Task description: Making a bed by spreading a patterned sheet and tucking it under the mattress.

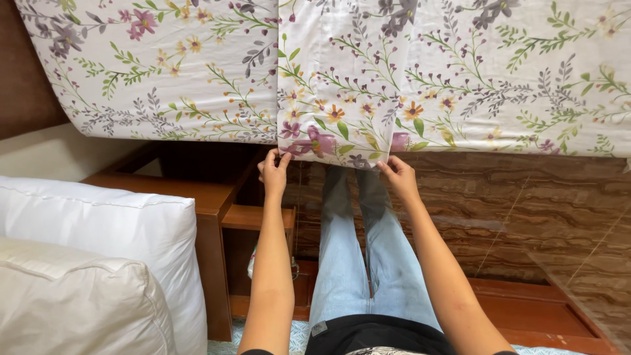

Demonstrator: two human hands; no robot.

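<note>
Sheet [453, 72], white with a print of purple and orange flowers and green sprigs, fills the top of the view, spread over a mattress; a folded flap of it hangs down at the middle, its lower edge [335, 154] between the two hands. Pillows sit at the lower left: a white one [112, 227] behind and a cream one [72, 299] in front, touching each other. Brown stone-patterned floor [526, 210] runs under the sheet on the right. A wooden nightstand [210, 204] stands just beside the white pillow, below the sheet's left half. The person's legs, in pale blue jeans [348, 263], stretch forward between the arms, the feet in dark socks [355, 190] reaching under the hanging flap. Left hand [273, 172] is raised at the flap's left corner, thumb and fingers pinching the cloth edge. Right hand [397, 176] holds the flap's right corner the same way, fingers curled up and pinching the hem. Both hands are level with each other, apart by the width of the flap, with the forearms reaching up from the bottom of the view.
</note>
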